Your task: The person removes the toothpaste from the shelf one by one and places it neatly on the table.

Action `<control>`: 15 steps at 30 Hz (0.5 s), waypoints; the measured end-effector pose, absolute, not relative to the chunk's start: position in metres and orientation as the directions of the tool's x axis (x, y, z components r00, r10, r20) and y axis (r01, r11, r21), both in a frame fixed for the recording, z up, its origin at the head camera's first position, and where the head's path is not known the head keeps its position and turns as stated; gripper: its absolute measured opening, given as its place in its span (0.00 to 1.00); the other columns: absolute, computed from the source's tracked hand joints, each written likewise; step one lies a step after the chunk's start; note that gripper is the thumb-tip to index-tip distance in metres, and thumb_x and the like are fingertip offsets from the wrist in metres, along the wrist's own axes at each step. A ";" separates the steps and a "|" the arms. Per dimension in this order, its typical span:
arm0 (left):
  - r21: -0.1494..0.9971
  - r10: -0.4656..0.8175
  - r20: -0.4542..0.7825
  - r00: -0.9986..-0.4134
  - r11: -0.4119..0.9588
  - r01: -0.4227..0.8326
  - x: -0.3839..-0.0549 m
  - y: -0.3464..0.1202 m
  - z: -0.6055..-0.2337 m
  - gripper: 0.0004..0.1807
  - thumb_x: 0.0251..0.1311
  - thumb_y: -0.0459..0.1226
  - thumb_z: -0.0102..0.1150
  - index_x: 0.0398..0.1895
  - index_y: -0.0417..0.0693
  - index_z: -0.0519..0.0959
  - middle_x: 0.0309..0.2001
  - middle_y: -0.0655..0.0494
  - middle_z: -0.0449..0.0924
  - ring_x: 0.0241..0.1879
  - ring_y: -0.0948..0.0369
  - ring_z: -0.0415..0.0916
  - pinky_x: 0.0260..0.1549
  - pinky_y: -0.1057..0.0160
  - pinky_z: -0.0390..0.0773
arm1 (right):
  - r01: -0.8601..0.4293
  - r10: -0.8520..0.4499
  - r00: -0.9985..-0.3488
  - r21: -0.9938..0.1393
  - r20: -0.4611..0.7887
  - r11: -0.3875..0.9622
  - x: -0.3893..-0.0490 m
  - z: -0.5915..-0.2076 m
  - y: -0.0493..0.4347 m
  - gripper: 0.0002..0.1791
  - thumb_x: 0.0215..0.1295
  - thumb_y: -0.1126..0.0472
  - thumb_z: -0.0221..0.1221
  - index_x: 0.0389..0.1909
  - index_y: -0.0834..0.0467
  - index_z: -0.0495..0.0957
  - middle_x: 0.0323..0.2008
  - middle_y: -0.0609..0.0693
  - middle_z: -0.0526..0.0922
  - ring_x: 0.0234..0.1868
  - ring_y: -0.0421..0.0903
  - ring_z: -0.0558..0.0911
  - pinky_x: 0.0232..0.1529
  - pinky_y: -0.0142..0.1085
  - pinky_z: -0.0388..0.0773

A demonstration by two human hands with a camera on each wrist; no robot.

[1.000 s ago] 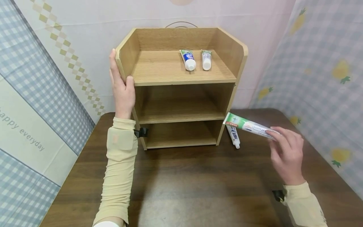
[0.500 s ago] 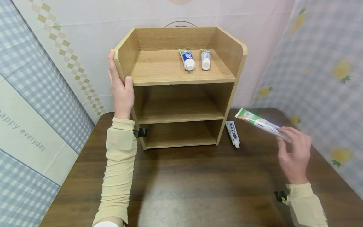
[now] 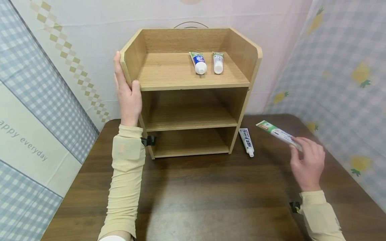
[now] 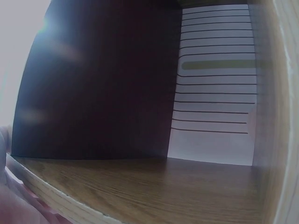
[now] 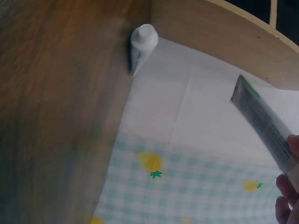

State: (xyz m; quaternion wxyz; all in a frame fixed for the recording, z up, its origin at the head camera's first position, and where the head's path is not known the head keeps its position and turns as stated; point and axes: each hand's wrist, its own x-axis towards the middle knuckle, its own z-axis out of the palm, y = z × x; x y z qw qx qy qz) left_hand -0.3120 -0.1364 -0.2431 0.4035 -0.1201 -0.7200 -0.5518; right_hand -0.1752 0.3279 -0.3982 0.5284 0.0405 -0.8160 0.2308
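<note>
In the right grip [image 3: 308,162], a flat-ended, seemingly plastic tube [image 3: 278,134].

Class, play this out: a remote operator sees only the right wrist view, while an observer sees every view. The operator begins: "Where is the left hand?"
Observer: The left hand holds the left side of the wooden shelf unit.
Operator: Is anything on its top shelf?
Observer: Yes, a blue-and-white tube and a mostly white tube lie side by side, caps toward the front.
Operator: I see a dull grey face on the held tube. What does its other face show?
Observer: Green at the flat end, white toward the right hand.
</note>
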 end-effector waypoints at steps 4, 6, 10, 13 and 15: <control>0.695 -0.273 0.716 -0.643 0.362 0.621 -0.312 -0.137 -0.244 0.41 0.58 0.27 0.40 0.76 0.60 0.50 0.74 0.67 0.52 0.66 0.70 0.57 0.62 0.66 0.61 | -0.243 0.181 -0.501 -0.338 0.846 0.909 -0.176 -0.403 0.330 0.13 0.55 0.73 0.61 0.43 0.69 0.81 0.42 0.68 0.81 0.42 0.66 0.73 0.42 0.52 0.59; 0.704 -0.276 0.707 -0.652 0.360 0.612 -0.311 -0.137 -0.244 0.41 0.58 0.27 0.40 0.76 0.62 0.50 0.74 0.68 0.53 0.65 0.70 0.58 0.61 0.66 0.62 | -0.210 0.184 -0.542 -0.344 0.820 0.915 -0.176 -0.406 0.330 0.13 0.56 0.72 0.61 0.43 0.69 0.80 0.41 0.68 0.81 0.41 0.66 0.73 0.40 0.53 0.59; 0.705 -0.274 0.706 -0.653 0.364 0.609 -0.311 -0.136 -0.244 0.41 0.58 0.27 0.40 0.76 0.62 0.50 0.73 0.67 0.54 0.64 0.69 0.59 0.61 0.65 0.63 | -0.157 0.199 -0.598 -0.357 0.776 0.921 -0.177 -0.414 0.331 0.12 0.56 0.71 0.61 0.43 0.68 0.80 0.39 0.67 0.81 0.38 0.66 0.73 0.37 0.52 0.59; 0.699 -0.269 0.712 -0.648 0.362 0.617 -0.311 -0.136 -0.243 0.41 0.58 0.27 0.40 0.76 0.61 0.50 0.73 0.68 0.54 0.65 0.70 0.58 0.61 0.66 0.62 | -0.139 0.206 -0.615 -0.362 0.761 0.922 -0.177 -0.417 0.332 0.12 0.57 0.70 0.61 0.43 0.67 0.80 0.38 0.66 0.81 0.38 0.65 0.73 0.37 0.53 0.59; 0.695 -0.268 0.716 -0.645 0.360 0.623 -0.311 -0.136 -0.243 0.41 0.58 0.27 0.40 0.76 0.60 0.50 0.74 0.69 0.53 0.65 0.71 0.57 0.62 0.66 0.61 | -0.129 0.196 -0.623 -0.347 0.757 0.929 -0.178 -0.419 0.334 0.12 0.57 0.70 0.61 0.42 0.67 0.81 0.38 0.67 0.81 0.37 0.65 0.73 0.37 0.53 0.61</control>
